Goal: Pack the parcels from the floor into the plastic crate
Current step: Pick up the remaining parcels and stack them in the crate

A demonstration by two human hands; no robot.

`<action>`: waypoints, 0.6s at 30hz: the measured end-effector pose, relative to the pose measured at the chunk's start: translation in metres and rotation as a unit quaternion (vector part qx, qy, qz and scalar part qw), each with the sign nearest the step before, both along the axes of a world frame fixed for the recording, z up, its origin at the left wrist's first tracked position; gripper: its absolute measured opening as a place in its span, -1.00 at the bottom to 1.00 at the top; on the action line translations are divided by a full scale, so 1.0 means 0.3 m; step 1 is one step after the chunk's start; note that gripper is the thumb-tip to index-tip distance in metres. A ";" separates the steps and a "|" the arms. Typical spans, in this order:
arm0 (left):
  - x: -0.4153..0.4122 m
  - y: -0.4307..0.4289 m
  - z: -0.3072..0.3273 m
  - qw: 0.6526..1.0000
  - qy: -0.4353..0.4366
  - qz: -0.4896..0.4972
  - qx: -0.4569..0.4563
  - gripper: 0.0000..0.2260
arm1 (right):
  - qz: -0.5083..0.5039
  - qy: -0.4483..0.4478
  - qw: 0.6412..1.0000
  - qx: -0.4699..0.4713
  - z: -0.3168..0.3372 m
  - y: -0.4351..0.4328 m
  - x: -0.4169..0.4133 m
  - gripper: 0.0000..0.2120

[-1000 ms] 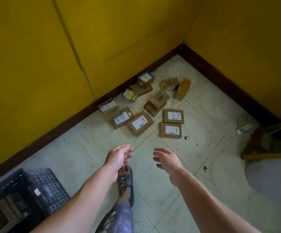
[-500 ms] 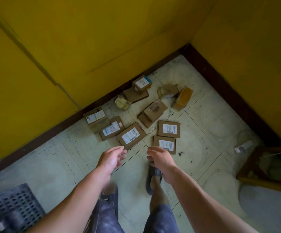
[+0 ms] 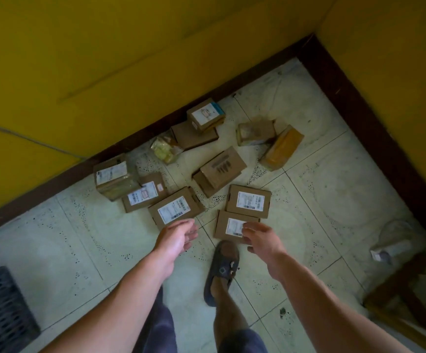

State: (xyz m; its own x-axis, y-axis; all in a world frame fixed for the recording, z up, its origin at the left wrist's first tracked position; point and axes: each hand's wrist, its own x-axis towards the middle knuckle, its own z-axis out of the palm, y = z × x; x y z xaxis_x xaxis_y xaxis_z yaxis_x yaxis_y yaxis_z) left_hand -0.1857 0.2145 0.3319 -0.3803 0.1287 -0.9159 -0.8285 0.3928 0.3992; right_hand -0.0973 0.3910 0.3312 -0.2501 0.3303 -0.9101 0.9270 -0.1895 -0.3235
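Note:
Several brown cardboard parcels with white labels lie scattered on the tiled floor in the room's corner. My left hand (image 3: 178, 235) hovers open just below a flat labelled parcel (image 3: 175, 210). My right hand (image 3: 263, 239) is open over the lower edge of the nearest flat parcel (image 3: 228, 226); I cannot tell if it touches. Another flat parcel (image 3: 249, 201) lies just beyond it. Farther back are a stacked pair (image 3: 219, 169), a yellow-taped parcel (image 3: 282, 147) and a clear plastic packet (image 3: 164, 150). The dark plastic crate (image 3: 0, 309) shows only a perforated corner at the lower left.
Yellow walls with a dark skirting board (image 3: 359, 105) close the corner behind the parcels. My slippered foot (image 3: 222, 268) stands just below the nearest parcel. A wooden stool (image 3: 408, 299) and a small white packet (image 3: 388, 250) sit at the right.
I have stepped closer to the parcels, and both hands have reached forward to the nearest two. The crate has slid toward the lower left edge of view.

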 end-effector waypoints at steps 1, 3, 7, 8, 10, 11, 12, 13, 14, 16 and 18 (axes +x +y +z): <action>-0.003 0.040 -0.036 1.000 -0.003 0.000 -0.001 -0.85 | 0.005 0.002 1.000 0.009 -0.041 0.041 -0.006 -0.76; -0.011 0.107 -0.119 1.000 -0.013 0.001 -0.002 -0.84 | -0.001 -0.013 1.000 0.019 -0.140 0.100 -0.024 -0.74; -0.048 0.201 -0.312 1.000 -0.029 0.006 -0.009 -0.82 | 0.042 -0.038 0.998 0.037 -0.362 0.174 -0.090 -0.65; -0.061 0.216 -0.362 0.999 -0.033 0.009 -0.011 -0.82 | -0.012 -0.028 1.000 -0.002 -0.418 0.194 -0.119 -0.65; -0.084 0.236 -0.468 0.998 -0.049 0.016 -0.022 -0.83 | 0.031 -0.004 0.999 0.015 -0.490 0.204 -0.170 -0.67; -0.095 0.244 -0.522 0.998 -0.055 0.013 -0.026 -0.83 | 0.051 0.000 0.998 0.032 -0.530 0.216 -0.195 -0.68; -0.110 0.253 -0.580 0.998 -0.055 0.008 -0.027 -0.82 | 0.076 -0.003 0.996 0.042 -0.584 0.236 -0.218 -0.67; -0.125 0.263 -0.643 0.998 -0.054 0.002 -0.029 -0.82 | 0.105 -0.008 0.993 0.047 -0.636 0.248 -0.240 -0.67; -0.143 0.271 -0.701 0.998 -0.053 -0.004 -0.030 -0.82 | 0.124 -0.007 0.990 0.063 -0.692 0.260 -0.260 -0.66; -0.186 0.288 -0.818 0.998 -0.048 -0.012 -0.029 -0.89 | 0.152 0.009 0.985 0.088 -0.800 0.280 -0.311 -0.59; -0.226 0.314 -0.921 0.999 -0.042 -0.006 -0.029 -0.91 | 0.170 0.032 0.978 0.119 -0.903 0.311 -0.358 -0.56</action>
State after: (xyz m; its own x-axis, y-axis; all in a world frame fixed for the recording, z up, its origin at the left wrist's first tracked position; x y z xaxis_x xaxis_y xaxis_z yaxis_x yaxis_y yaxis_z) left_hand -0.2536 0.3086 0.0557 -0.3002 0.0793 -0.9506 -0.8529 0.4239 0.3048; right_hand -0.2047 0.4844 0.0604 -0.4367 0.4186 -0.7963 0.8995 0.2147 -0.3804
